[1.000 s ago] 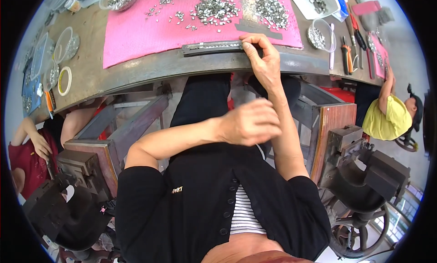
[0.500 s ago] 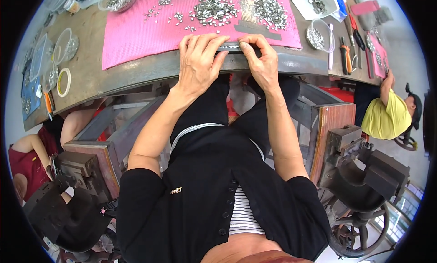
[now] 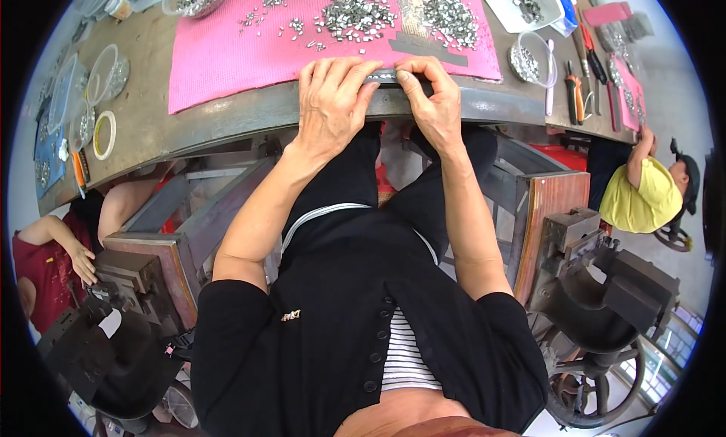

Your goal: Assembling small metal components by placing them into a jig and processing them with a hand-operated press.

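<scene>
Working from the left of the pink mat (image 3: 249,55), the surface (image 3: 151,123) carries clear round tubs (image 3: 102,70) and a yellow-rimmed ring (image 3: 103,134), all well apart from the hands. On the mat itself lie heaps of small silvery metal pieces (image 3: 355,17), with a second heap (image 3: 450,13) further right. At the mat's near edge a narrow dark metal strip (image 3: 384,75) lies along the rim of the surface, and both hands close on it. The left hand (image 3: 329,108) covers the strip's left part, its fingers (image 3: 344,70) lying side by side and curled over the top, pressing down. The right hand (image 3: 431,104) sits just beside it, its fingers (image 3: 412,78) bunched and pinching the strip's right part.

Judging by this, the step in hand is seating or lining up something along the strip while it is braced against the mat's edge. The next move likely calls for steady downward pressure from the left hand and fine fingertip control from the right. Right of the mat stand a white tray (image 3: 522,2), a clear bowl of pieces (image 3: 529,59) and pliers (image 3: 576,97).
</scene>
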Demonstrator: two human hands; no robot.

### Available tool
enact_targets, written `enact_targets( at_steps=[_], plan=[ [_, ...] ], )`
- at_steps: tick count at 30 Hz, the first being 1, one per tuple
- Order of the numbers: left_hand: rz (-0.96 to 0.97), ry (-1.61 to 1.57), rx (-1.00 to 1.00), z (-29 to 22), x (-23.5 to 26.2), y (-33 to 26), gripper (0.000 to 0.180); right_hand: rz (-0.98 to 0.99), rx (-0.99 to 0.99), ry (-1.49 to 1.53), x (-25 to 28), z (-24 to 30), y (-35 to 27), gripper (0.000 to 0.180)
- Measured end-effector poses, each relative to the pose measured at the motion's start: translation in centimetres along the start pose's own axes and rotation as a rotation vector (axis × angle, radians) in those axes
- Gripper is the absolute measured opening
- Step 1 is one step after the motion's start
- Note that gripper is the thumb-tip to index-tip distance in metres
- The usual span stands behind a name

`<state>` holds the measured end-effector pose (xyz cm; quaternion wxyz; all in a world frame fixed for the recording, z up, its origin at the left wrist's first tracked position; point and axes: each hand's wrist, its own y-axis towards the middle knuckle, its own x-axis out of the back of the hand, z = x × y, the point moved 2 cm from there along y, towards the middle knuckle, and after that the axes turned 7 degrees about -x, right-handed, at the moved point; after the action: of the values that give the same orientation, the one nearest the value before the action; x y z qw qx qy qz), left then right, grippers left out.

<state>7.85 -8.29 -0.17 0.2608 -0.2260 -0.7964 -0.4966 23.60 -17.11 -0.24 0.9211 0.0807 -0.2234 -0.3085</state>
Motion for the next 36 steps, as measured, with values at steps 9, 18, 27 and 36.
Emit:
enact_targets(
  at_steps=[9,18,27,36],
  plan=[
    [0.016,-0.035,0.023,-0.3,0.5,0.1,0.035,-0.127,0.467,-0.505,-0.3,1.2,-0.8,0.014],
    [0.135,-0.050,-0.119,2.5,-1.1,5.9,0.025,0.019,0.459,-0.572,1.1,2.0,-0.3,0.025],
    [0.180,0.230,-0.246,4.8,-6.5,10.1,0.014,0.006,0.417,-0.452,0.7,1.3,-0.3,0.022],
    [0.171,0.232,-0.300,3.9,-6.6,10.0,0.012,-0.037,0.453,-0.451,0.5,1.3,-0.1,0.020]
  ],
)
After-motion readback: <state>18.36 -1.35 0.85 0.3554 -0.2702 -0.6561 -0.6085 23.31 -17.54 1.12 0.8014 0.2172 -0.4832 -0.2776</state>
